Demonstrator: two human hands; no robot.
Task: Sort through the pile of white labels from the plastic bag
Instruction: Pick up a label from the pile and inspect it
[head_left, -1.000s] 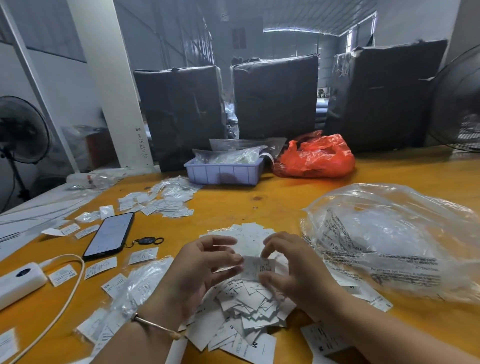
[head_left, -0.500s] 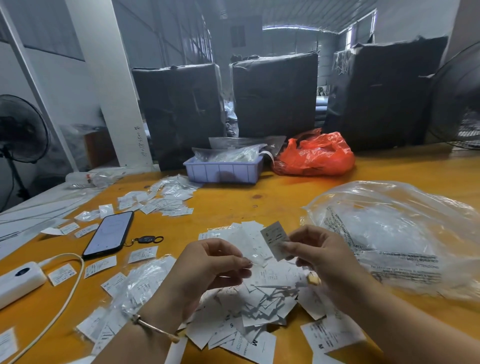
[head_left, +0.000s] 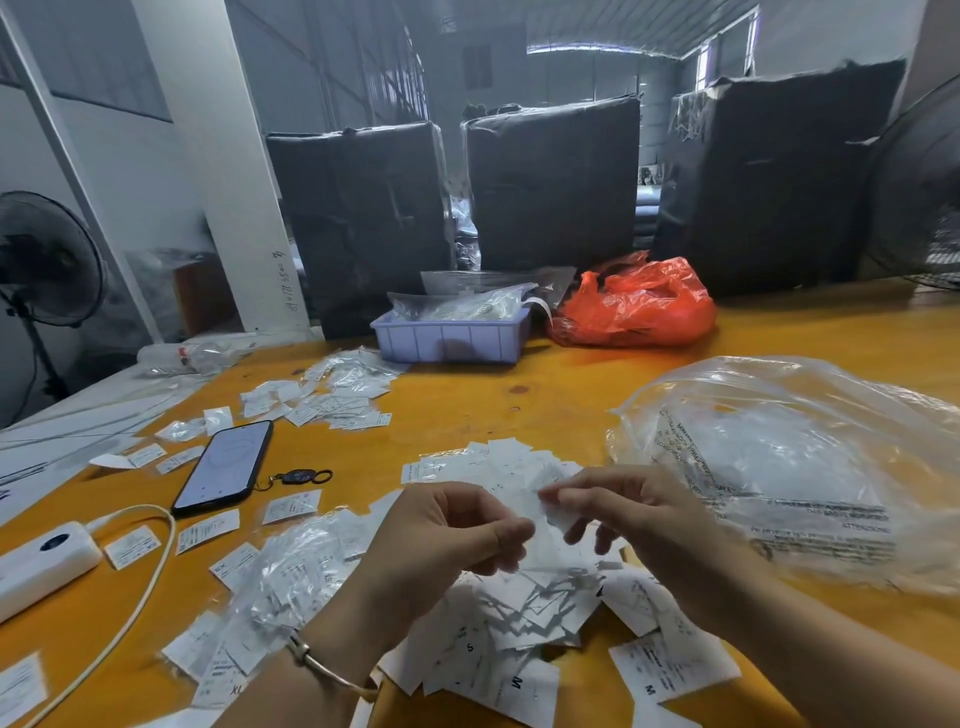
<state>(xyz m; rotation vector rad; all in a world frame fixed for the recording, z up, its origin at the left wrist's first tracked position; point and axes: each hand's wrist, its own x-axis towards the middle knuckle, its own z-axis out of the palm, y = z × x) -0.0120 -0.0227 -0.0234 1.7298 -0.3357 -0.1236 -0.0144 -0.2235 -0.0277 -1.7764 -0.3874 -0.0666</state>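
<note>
Currently right hand (head_left: 644, 525) pinches one label (head_left: 553, 512); left hand (head_left: 447, 535) curled, grip unclear. Loose pile (head_left: 524, 613) underneath could scatter, mixing sorted labels.

The label (head_left: 553, 512) pinched in the right hand (head_left: 639, 530) looks like thin matt white paper or woven cloth; which one is hard to tell. Under the grip, the pile of labels (head_left: 519, 623) has the same matt white surface with black print. To the right of the grip, the plastic bag (head_left: 789, 467) is clear, glossy and wrinkled film. The table (head_left: 519, 395) is smooth orange-yellow wood with a soft shine. Left of the grip, the phone (head_left: 226, 467) has glossy glass.
</note>
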